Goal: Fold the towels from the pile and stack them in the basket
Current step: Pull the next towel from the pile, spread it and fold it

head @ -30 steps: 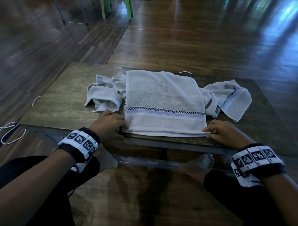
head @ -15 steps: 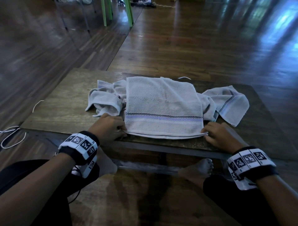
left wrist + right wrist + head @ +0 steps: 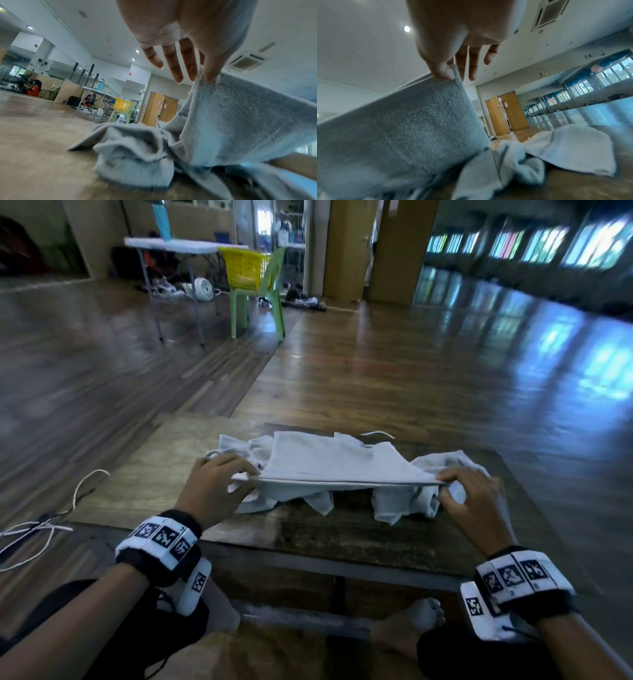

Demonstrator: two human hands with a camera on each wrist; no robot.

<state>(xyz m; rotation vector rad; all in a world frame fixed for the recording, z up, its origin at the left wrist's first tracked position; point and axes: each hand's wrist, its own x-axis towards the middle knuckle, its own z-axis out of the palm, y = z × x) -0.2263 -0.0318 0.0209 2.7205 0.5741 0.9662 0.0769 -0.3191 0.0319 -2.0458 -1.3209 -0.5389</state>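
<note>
- Folded towel: near edge raised off the low table, long axis left to right, far side sloping down onto the towel pile.
- Left hand: thumb and forefinger pinch left corner, other fingers loosely extended.
- Right hand: pinches right corner likewise.
- Yellow basket: on green chair, well apart.

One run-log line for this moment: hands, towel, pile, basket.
left hand: pinches towel corner | right hand: pinches other corner | towel: near edge raised above pile on table | yellow basket: on far chair
</note>
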